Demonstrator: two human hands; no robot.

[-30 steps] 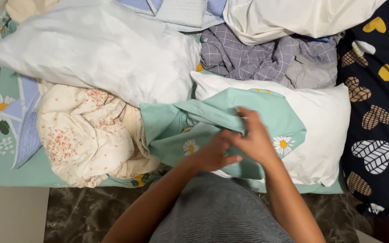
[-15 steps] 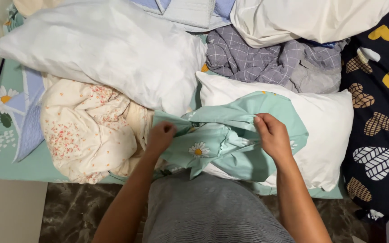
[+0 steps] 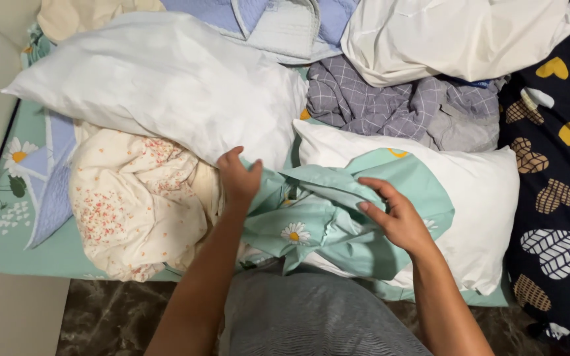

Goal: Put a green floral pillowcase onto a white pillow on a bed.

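1. The mint-green daisy-print pillowcase (image 3: 324, 211) lies bunched across the near end of the white pillow (image 3: 476, 198) at the front edge of the bed (image 3: 8, 244). Judging by the crumpled folds, its opening is hard to find, so a pull at the wrong layer could twist it tighter.
2. The left hand (image 3: 240, 177) is closed on the pillowcase's left edge, pinching the cloth. A hard tug from there could drag the cloth off the pillow toward the floral cream bedding (image 3: 133, 198).
3. The right hand (image 3: 396, 216) rests on the folds with fingers half-curled; whether it grips any cloth I cannot tell. If it only presses, the fabric may slip from under it.
4. The white pillow overhangs the bed's front edge a little; a sideways pull could likely tip it onto the dark floor (image 3: 120, 316).
5. The big white pillow (image 3: 166, 79) touches the left hand's side and could get nudged onto the grey checked cloth (image 3: 377, 99).
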